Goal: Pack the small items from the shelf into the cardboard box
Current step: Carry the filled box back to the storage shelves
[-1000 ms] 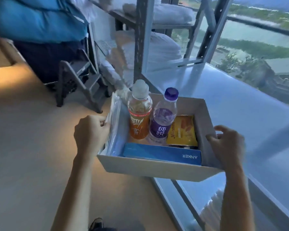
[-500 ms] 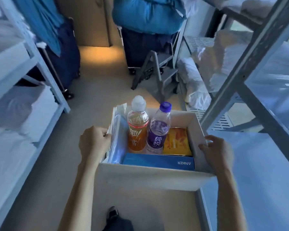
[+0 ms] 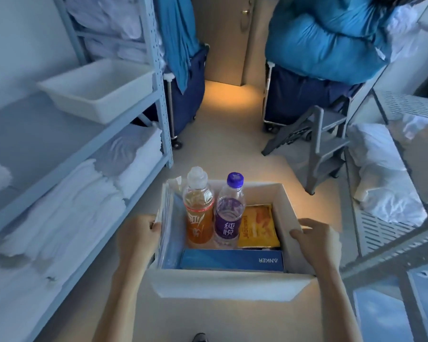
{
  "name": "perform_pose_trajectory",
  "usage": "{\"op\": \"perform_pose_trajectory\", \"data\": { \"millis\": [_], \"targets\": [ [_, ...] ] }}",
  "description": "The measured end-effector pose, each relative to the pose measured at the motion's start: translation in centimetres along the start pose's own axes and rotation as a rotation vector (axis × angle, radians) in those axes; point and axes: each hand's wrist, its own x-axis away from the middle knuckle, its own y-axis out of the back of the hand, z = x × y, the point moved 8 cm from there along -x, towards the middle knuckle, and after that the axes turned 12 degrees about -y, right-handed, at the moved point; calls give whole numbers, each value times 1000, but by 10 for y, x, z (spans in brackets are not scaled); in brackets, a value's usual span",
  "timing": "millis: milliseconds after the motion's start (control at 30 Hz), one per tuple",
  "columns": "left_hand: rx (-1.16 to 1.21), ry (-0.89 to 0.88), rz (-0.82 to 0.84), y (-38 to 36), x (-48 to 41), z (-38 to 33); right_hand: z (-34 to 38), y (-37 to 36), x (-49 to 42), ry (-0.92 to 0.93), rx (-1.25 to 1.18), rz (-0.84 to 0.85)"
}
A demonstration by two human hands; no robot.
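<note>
Held open cardboard box [image 3: 223, 286] in mid-air above beige floor, between shelving racks. My left hand [image 3: 136, 239] curled tight on box's 9 o'clock wall, thumb over rim; my right hand [image 3: 315, 243] clamped likewise on 3 o'clock wall. Inside, upright at 12 o'clock: clear plastic orange drink bottle [image 3: 199, 211], white cap, touching purple-labelled water bottle [image 3: 229, 214]. Glossy yellow snack packet [image 3: 258, 227] lay flat at 2 o'clock. Slim blue Anker carton [image 3: 232, 260] ran along 6 o'clock wall. Crinkled clear plastic bag [image 3: 168, 225] lined 9 o'clock side.
</note>
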Motion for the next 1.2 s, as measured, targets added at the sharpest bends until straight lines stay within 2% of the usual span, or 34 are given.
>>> {"op": "perform_pose_trajectory", "data": {
  "millis": [333, 533, 867, 1200],
  "targets": [
    [-59, 205, -73, 11, -45, 60, 98, -88, -50, 138, 57, 201],
    [-88, 341, -117, 6, -108, 75, 170, -140, -112, 223, 74, 309],
    [-106, 473, -279, 13, -222, 70, 320, -191, -215, 420, 61, 301],
    [-165, 605, -363, 31, -309, 121, 441, -275, -253, 509, 89, 407]
  ]
}}
